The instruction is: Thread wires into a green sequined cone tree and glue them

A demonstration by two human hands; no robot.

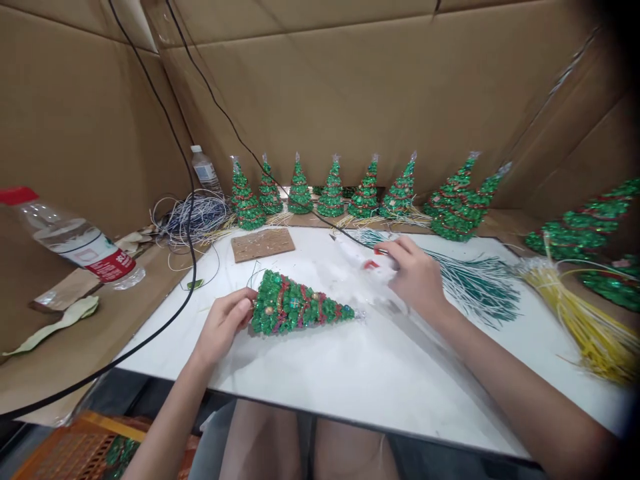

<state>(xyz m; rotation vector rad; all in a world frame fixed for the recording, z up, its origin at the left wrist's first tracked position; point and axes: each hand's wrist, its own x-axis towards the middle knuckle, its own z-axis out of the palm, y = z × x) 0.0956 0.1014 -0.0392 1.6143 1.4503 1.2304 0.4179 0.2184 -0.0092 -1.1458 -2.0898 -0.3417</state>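
My left hand [226,323] pinches the base end of a small green Christmas tree [295,305] with red garland and tiny ornaments. The tree lies on its side just over the white tabletop, its clear tip pointing right. To the right of that tip, my right hand [417,277] is closed around a white glue gun [356,257] with red parts. Motion blurs the glue gun, and its dark nozzle points to the far left. Beyond my right hand lies a fanned bundle of green and white wire ties [475,283].
Several finished-looking trees [331,190] stand along the cardboard wall. A brown board [263,245], tangled wires [193,217] and yellow ties [585,320] lie around. A black cable [193,267] hangs at left near a tilted bottle [85,243]. Below sits an orange basket [75,447].
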